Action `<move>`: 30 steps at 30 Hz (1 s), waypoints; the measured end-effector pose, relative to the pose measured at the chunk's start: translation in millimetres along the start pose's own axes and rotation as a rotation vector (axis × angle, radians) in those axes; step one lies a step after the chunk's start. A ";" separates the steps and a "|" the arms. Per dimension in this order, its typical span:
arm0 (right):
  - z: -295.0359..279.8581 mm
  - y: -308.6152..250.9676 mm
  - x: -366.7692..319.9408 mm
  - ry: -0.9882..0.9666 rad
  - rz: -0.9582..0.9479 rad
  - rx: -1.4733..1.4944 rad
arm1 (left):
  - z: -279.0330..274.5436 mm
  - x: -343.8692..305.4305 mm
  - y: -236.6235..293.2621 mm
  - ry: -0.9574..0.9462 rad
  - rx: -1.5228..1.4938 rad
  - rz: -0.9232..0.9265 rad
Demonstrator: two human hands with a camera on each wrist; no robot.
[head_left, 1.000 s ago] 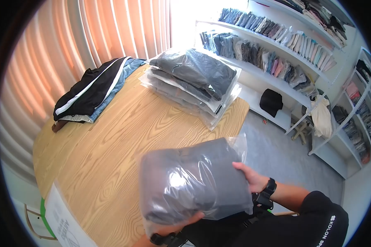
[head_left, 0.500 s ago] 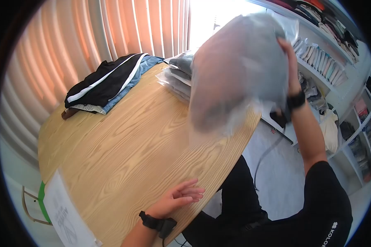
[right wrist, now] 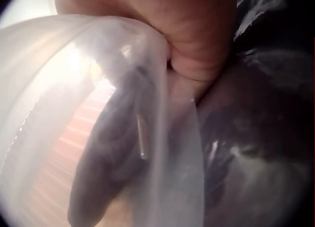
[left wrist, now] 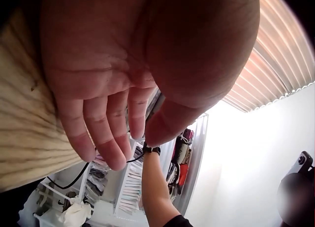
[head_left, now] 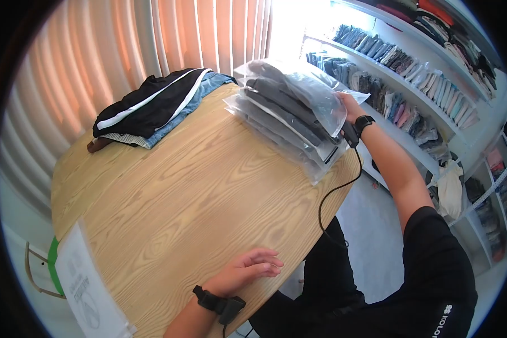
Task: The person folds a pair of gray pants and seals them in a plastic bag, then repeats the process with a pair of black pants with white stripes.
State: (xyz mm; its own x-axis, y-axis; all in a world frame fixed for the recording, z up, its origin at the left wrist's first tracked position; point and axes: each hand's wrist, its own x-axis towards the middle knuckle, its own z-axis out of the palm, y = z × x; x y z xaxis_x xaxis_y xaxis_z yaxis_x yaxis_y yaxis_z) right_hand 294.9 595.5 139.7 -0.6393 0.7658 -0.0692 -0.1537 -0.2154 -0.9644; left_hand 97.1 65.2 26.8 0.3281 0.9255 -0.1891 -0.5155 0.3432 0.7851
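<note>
Right hand (head_left: 352, 108) is pinching a translucent bag (head_left: 310, 90) atop a stack of bagged garments (head_left: 281, 121), while the left hand (head_left: 243, 271) is curving loosely at the table (head_left: 174, 208).

The place looks like a clothing stockroom or the back of a small garment shop; which of the two cannot be told. White shelves (head_left: 428, 42) along the wall hold tight rows of folded garments (head_left: 386, 53), many seemingly in clear plastic. More bagged clothing (head_left: 284, 115) is stacked on the wooden table (head_left: 169, 203), near a loose pile of clothes (head_left: 152, 104). A pleated curtain (head_left: 84, 73) hangs behind.
</note>
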 end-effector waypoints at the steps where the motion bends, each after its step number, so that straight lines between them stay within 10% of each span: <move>1: -7.3 4.6 -1.3 -0.002 0.007 0.006 | -0.6 -0.9 -1.1 0.007 -0.003 -0.005; 20: -22.4 2.2 -27.9 0.198 -0.120 -0.159 | -6.6 4.9 -6.4 -0.033 -0.063 0.019; 30: -22.0 -6.2 -105.6 -0.045 0.035 0.223 | -9.3 2.4 -7.6 -0.054 -0.095 0.001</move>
State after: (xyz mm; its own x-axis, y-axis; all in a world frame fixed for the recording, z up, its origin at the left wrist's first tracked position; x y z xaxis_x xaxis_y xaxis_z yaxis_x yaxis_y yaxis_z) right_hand 380.0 529.4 147.4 -0.6794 0.7288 -0.0853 -0.2901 -0.3736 -0.8811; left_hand 94.5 66.3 14.9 0.3683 0.9169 -0.1538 -0.5882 0.3579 0.7252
